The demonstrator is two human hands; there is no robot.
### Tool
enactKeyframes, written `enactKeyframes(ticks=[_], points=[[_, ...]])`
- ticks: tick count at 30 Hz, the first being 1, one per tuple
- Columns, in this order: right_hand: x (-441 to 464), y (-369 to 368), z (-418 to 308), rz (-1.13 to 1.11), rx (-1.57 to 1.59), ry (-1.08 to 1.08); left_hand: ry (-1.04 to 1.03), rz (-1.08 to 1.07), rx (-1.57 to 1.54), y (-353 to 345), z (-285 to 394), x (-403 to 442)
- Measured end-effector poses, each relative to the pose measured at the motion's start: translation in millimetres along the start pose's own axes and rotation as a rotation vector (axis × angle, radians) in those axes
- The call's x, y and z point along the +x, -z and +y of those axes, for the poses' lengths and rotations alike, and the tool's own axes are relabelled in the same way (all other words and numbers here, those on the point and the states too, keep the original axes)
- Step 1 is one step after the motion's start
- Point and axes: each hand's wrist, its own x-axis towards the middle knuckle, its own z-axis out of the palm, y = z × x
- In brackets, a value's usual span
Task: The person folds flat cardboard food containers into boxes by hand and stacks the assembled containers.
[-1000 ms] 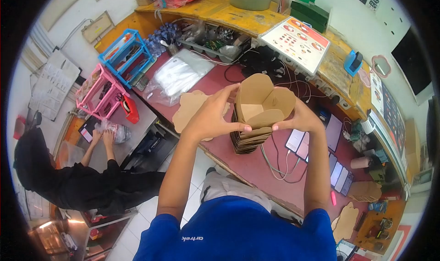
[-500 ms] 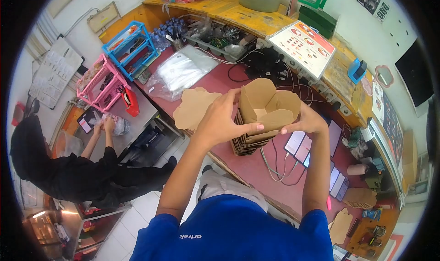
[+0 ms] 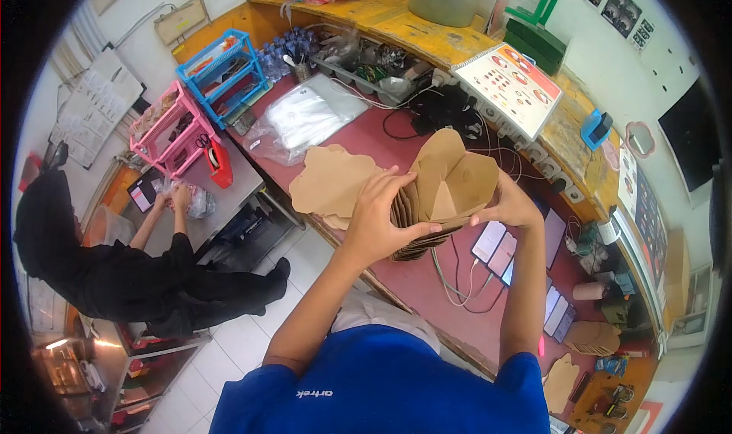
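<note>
Between my hands stands a nested stack of brown paper food boxes [image 3: 446, 186], the top one with its flaps spread upward. My left hand [image 3: 381, 213] wraps the stack's left side, its thumb along the near rim. On the opposite side my right hand [image 3: 509, 203] grips the top box, thumb at the near right corner and the other fingers mostly hidden behind it. Flat brown box blanks [image 3: 333, 181] lie on the red tabletop [image 3: 404, 285], just left of my left hand.
Phones [image 3: 496, 247] with cables rest right of the stack. Clear plastic bags [image 3: 305, 118] lie farther back. A spiral-bound menu [image 3: 509, 87] leans at the yellow shelf [image 3: 374, 15]. At left, a person in black [image 3: 130, 259] handles a plastic bag near pink [image 3: 175, 129] and blue racks [image 3: 221, 76].
The top box's flaps have shifted, and its opening looks narrower and more tilted. My left hand has moved slightly downward along the stack's side. Both hands remain on the boxes.
</note>
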Motion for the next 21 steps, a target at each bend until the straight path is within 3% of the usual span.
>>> enactKeyframes(ticks=[7,12,14,16,17,19,21], points=[[2.9,3.4,-0.7,-0.026,-0.042,-0.003,-0.098,-0.047,-0.001,0.1,0.6,-2.5],[-0.2,5.3,-11.3,-0.092,-0.061,0.016,0.052,-0.210,-0.153,21.5,0.8,0.4],[0.1,7.8,-15.9,-0.112,-0.038,-0.023,-0.016,-0.205,-0.095,21.2,-4.4,-0.1],[-2.1,9.5,-18.1,-0.118,-0.146,-0.079,-0.075,-0.195,-0.042,19.4,-6.9,-4.0],[-2.9,11.3,-22.0,-0.122,-0.151,-0.086,-0.007,-0.209,-0.142,18.7,-6.8,-6.5],[-5.3,12.2,-34.6,-0.149,-0.468,-0.021,0.074,-0.217,-0.252,16.4,-8.8,-10.9],[-7.0,7.7,-37.2,-0.131,-0.480,-0.006,0.110,-0.229,-0.307,13.5,-11.7,-17.9]])
